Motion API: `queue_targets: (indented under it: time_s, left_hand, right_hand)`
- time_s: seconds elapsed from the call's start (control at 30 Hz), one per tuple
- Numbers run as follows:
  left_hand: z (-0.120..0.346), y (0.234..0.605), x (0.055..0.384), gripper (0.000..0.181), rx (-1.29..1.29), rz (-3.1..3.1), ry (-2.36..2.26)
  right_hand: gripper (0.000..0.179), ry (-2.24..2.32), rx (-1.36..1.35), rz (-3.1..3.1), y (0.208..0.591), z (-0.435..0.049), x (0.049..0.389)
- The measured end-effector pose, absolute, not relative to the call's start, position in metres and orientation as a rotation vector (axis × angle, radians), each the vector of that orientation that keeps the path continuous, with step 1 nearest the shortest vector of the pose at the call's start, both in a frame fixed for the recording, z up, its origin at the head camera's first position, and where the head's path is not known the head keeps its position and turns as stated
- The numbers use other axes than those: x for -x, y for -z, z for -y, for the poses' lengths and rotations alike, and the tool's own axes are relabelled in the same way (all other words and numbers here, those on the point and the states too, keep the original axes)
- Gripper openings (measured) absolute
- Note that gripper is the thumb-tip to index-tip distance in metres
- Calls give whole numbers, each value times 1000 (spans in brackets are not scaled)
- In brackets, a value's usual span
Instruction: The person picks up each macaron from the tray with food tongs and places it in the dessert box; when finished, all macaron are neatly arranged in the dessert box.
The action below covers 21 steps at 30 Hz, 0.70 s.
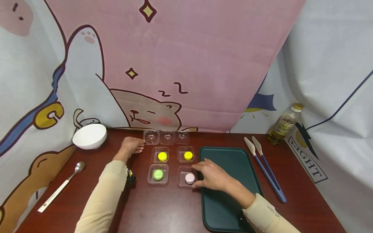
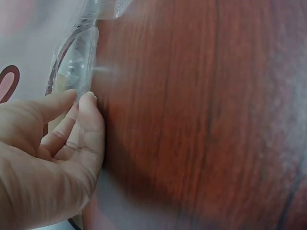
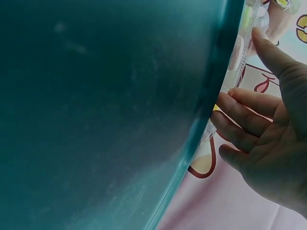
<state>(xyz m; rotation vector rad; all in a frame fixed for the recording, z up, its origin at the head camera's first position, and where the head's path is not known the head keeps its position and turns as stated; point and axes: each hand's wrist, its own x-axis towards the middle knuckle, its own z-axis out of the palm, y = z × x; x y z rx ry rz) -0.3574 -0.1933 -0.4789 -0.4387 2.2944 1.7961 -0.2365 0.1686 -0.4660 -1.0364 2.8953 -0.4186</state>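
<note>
My left hand (image 1: 132,146) is at the back of the table, its thumb and fingertips pinching the near end of a row of clear plastic lids (image 1: 167,138), as the left wrist view shows. My right hand (image 1: 213,175) reaches over the left edge of the dark green tray (image 1: 224,152). Its thumb and fingers are spread at the right side of a clear plastic box (image 1: 182,183) holding a pale pink macaron (image 1: 190,178). In front of the lids, two more boxes hold yellow macarons (image 1: 162,156), and another holds a green macaron (image 1: 158,175).
Back left stands a white bowl (image 1: 90,136), with a white-handled spoon (image 1: 62,187) lying nearer. Right of the tray are blue-handled tongs (image 1: 268,171) and an oil bottle (image 1: 284,124). A printed cloth (image 1: 204,64) hangs behind the table.
</note>
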Motion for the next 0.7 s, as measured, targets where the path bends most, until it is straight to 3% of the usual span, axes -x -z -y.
queue_targets:
  time_s: [0.7]
  left_hand:
    - [217,468,337,41,322,-2244,-1927]
  right_hand:
    - [68,426,1026,-2899,465,-169,236]
